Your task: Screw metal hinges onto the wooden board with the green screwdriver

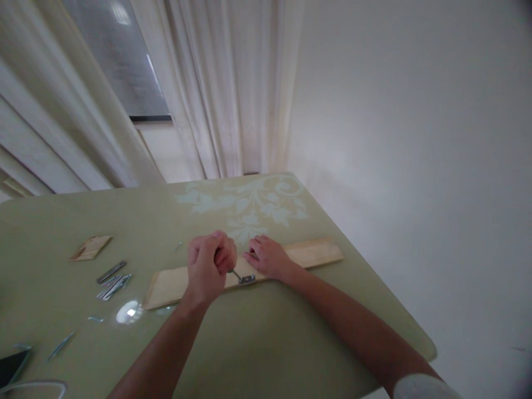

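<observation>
A long pale wooden board [316, 252] lies flat across the table. My left hand [211, 265] is closed in a fist around a screwdriver [235, 274], whose handle is mostly hidden in the fingers. The thin shaft slants down to the right, its tip at a small metal fitting [247, 280] that looks like a hinge, on the board's near edge. Just right of the fitting, my right hand [269, 257] presses on the board, fingers curled toward its far edge.
Left of the board are a small wooden piece [91, 247], a dark metal strip [111, 271] and several shiny strips [114, 287]. A thin pointed object [61, 346], a dark device [14, 367] and a white cable [45, 383] lie near left. A wall [415, 166] borders the table's right side.
</observation>
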The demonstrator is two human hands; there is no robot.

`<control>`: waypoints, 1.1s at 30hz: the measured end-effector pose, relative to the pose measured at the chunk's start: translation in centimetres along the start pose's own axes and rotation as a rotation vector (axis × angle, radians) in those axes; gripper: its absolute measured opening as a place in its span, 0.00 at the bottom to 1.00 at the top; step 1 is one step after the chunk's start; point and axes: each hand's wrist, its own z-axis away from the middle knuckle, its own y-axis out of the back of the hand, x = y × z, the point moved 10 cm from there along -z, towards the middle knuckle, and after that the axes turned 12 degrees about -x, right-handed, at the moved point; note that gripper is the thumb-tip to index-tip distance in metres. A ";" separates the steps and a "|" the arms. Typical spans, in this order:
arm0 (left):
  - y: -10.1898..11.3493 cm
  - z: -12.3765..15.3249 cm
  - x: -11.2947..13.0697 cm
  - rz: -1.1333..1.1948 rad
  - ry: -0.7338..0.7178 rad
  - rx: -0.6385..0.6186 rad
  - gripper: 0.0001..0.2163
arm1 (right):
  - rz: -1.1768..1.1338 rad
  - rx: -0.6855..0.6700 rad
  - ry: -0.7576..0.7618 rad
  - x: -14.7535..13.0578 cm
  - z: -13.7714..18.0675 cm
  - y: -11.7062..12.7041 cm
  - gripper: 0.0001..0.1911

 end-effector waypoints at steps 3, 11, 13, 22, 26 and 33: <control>-2.3 -0.6 -1.2 -0.020 0.128 -0.284 0.30 | 0.000 -0.001 0.004 0.0 0.0 -0.1 0.11; -0.4 -0.6 0.4 -0.383 0.090 -0.190 0.18 | 0.002 0.007 -0.002 0.2 -0.1 -0.1 0.11; 1.2 -0.3 1.2 -0.424 0.063 -0.001 0.17 | 0.002 0.008 -0.005 0.2 -0.1 -0.1 0.11; 0.8 1.3 1.0 -0.147 -0.139 0.210 0.26 | -0.001 0.005 0.000 0.0 0.0 -0.1 0.12; -1.8 -0.6 -1.4 -0.093 0.099 -0.256 0.30 | -0.007 0.001 -0.003 0.0 -0.1 -0.2 0.12; -1.3 -1.7 -0.5 -0.232 0.194 -0.293 0.24 | -0.006 0.003 0.006 0.0 0.0 0.0 0.11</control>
